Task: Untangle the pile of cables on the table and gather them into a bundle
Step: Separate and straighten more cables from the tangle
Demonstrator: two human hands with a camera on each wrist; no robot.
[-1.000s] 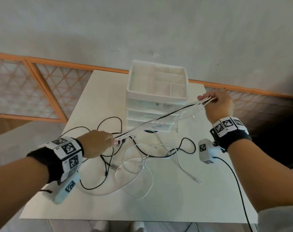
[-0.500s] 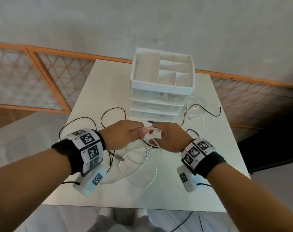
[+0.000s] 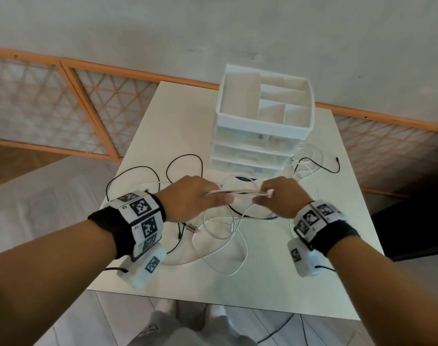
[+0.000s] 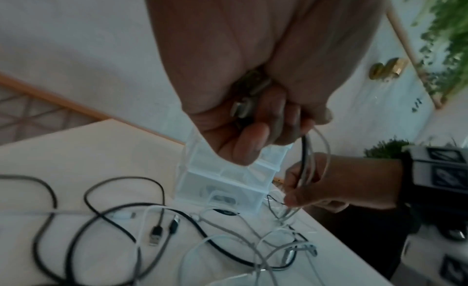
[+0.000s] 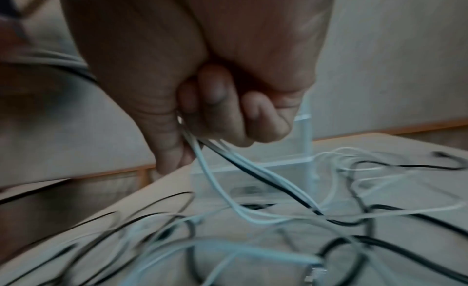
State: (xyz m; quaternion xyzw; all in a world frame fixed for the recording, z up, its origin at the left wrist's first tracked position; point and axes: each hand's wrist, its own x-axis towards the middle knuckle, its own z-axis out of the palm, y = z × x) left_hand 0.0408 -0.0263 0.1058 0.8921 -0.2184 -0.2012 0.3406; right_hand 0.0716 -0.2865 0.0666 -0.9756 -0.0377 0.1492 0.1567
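Black and white cables (image 3: 223, 236) lie tangled on the white table (image 3: 312, 283). My left hand (image 3: 195, 198) grips a gathered run of several strands (image 3: 237, 193), and my right hand (image 3: 280, 196) pinches the same strands a short way to the right. In the left wrist view the left hand (image 4: 255, 118) is curled round cables and plugs, with strands (image 4: 307, 154) running down to the right hand (image 4: 326, 182). In the right wrist view the right hand (image 5: 215, 118) clasps white and black strands (image 5: 228, 170) that drop to the pile.
A white drawer organiser (image 3: 260, 126) with an open compartment top stands just behind the hands. More cable loops (image 3: 310, 163) lie to its right, and black loops (image 3: 148, 176) spread at the left. Orange-framed lattice panels (image 3: 63, 113) and the wall stand beyond the table.
A second ago my right hand held the strands stretched far out to the right. It came in beside the left hand, and the two have since drawn slightly apart along the strands.
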